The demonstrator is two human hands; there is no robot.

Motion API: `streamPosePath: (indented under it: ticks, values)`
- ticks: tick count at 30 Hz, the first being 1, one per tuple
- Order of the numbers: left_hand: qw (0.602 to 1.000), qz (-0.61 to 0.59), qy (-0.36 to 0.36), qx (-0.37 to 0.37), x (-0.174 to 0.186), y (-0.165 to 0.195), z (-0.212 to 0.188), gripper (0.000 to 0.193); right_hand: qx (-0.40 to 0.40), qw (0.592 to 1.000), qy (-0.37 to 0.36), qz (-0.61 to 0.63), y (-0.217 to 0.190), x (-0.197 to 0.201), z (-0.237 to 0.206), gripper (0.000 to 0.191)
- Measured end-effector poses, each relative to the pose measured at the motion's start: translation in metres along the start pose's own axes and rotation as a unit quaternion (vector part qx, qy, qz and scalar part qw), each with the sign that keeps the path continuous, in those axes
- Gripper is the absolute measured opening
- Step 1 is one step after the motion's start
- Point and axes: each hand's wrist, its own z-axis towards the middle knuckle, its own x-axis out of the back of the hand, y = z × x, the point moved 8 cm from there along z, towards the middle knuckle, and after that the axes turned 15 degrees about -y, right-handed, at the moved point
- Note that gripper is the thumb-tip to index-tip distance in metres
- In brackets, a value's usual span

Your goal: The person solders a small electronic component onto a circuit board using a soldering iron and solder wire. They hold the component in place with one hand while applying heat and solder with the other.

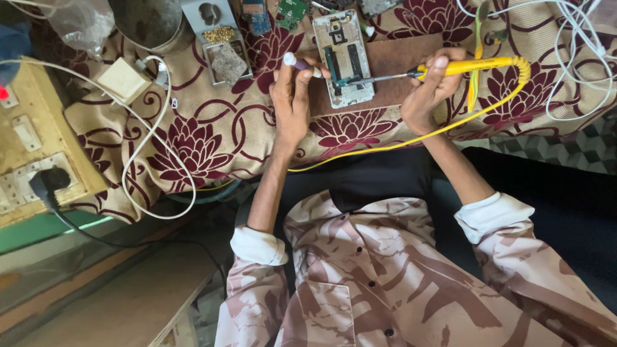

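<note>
An opened phone (346,58) lies face down on a brown board (398,64), its insides exposed. My right hand (427,90) grips a yellow-handled soldering iron (469,65), its metal tip resting on the phone's lower part. My left hand (290,96) holds a small purple and white pen-like tool (301,64) beside the phone's left edge. A yellow cord (450,125) runs from the iron's handle across the cloth toward my lap.
A floral maroon and beige cloth (212,128) covers the work surface. A white charger (123,80) with a cable, a metal pot (151,22), small circuit boards (292,11), white cables (578,58) and a socket panel with a black plug (42,183) lie around.
</note>
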Motion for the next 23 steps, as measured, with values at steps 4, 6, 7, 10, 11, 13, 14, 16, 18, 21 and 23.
streamPosePath:
  ticks: [4,6,7,10,11,13,14,16,18,21,23]
  values:
    - [0.998,0.043,0.000,-0.038,0.000,0.008,-0.003,0.027,0.009,1.000,-0.018,0.001,-0.002,-0.003,0.003,0.026]
    - [0.999,0.030,-0.001,-0.037,0.000,0.006,-0.004,0.027,0.011,0.999,-0.026,-0.016,-0.003,-0.003,-0.002,0.026]
    - [0.999,0.033,0.000,-0.037,0.001,0.006,-0.005,0.027,0.015,0.999,-0.027,-0.032,-0.004,-0.003,-0.003,0.027]
    - [0.998,0.029,0.004,-0.047,0.000,0.006,-0.004,0.027,0.020,0.998,-0.022,-0.058,0.000,0.002,-0.003,0.027]
    - [0.998,0.021,0.003,-0.051,-0.001,0.005,-0.004,0.027,0.017,0.998,-0.019,-0.062,0.001,0.003,-0.006,0.026]
    - [0.998,0.025,0.003,-0.054,0.003,0.005,-0.006,0.028,0.044,0.994,-0.048,-0.091,-0.003,0.002,-0.005,0.026]
    - [0.998,0.032,0.003,-0.052,0.003,0.005,-0.006,0.028,0.059,0.991,-0.062,-0.107,-0.006,0.001,-0.003,0.026]
    - [0.998,0.031,0.002,-0.051,0.001,0.004,-0.008,0.027,0.060,0.990,-0.066,-0.110,-0.007,0.001,-0.001,0.025]
    - [0.998,0.019,-0.003,-0.058,0.002,0.005,-0.005,0.026,0.063,0.987,-0.077,-0.123,-0.014,-0.001,0.001,0.026]
    - [0.997,0.062,0.007,-0.050,0.003,0.009,-0.007,0.027,0.085,0.977,-0.108,-0.163,-0.030,-0.009,0.009,0.028]
    - [0.999,0.042,0.004,-0.034,0.003,0.006,-0.009,0.027,0.103,0.966,-0.132,-0.199,-0.042,-0.016,0.009,0.029]
